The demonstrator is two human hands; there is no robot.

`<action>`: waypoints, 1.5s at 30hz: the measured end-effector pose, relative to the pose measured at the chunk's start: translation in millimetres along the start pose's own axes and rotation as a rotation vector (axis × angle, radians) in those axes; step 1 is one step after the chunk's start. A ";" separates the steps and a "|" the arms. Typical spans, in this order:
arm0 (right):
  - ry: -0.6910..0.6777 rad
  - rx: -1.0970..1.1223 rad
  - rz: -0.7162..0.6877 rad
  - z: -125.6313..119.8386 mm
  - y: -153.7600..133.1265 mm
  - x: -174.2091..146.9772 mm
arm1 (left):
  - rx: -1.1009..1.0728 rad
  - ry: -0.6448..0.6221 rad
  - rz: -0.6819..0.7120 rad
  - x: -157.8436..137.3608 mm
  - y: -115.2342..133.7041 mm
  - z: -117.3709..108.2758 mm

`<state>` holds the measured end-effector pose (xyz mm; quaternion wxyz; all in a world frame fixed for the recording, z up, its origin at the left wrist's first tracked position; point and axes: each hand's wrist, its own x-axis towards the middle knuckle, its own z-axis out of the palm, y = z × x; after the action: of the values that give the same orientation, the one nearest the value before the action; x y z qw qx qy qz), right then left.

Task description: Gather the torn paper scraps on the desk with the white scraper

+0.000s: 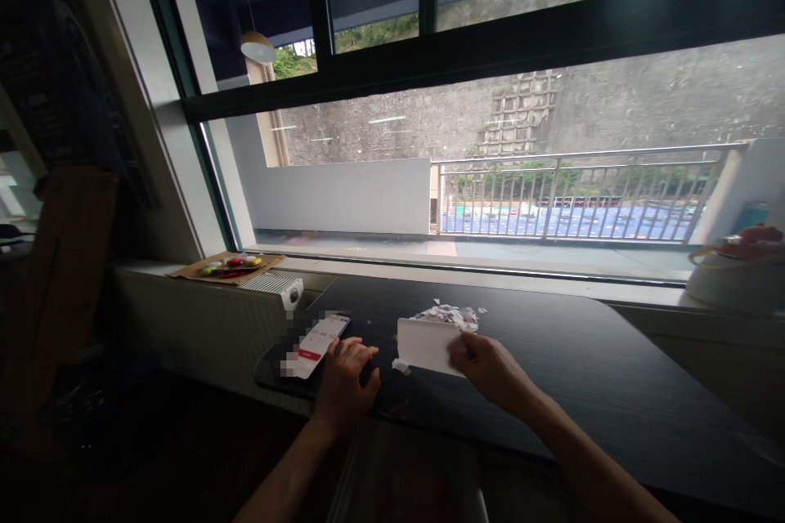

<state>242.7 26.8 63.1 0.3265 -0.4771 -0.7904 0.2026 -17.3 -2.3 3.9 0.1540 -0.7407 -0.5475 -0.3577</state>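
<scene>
My right hand (pixel 475 359) pinches the right edge of a stiff white card (pixel 428 345), which stands tilted on its long edge on the dark table (pixel 540 368). Just behind the card lies a heap of torn paper scraps (pixel 450 315), partly hidden by it. One loose scrap (pixel 401 366) sits at the card's lower left corner. My left hand (pixel 351 376) rests palm down near the front edge, thumb and fingers apart, with nothing held. Beside its fingertips is a phone (pixel 319 347) with a timer on its lit screen; whether they touch, I cannot tell.
A radiator (pixel 208 327) stands left of the table, with a brown sheet (pixel 270 265) and small coloured items (pixel 236 263) on top. A large window runs behind. Below the front edge is a dim, see-through container or bag (pixel 410 466). A white rounded object (pixel 727 278) stands far right.
</scene>
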 end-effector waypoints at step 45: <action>0.029 0.264 0.297 -59.9 46.4 -34.4 | 0.070 0.015 0.087 -0.7 -14.8 2.7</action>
<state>325.4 18.3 64.9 0.3641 -0.5444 -0.6732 0.3434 -30.1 4.1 -0.9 0.1991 -0.7554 -0.5255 -0.3369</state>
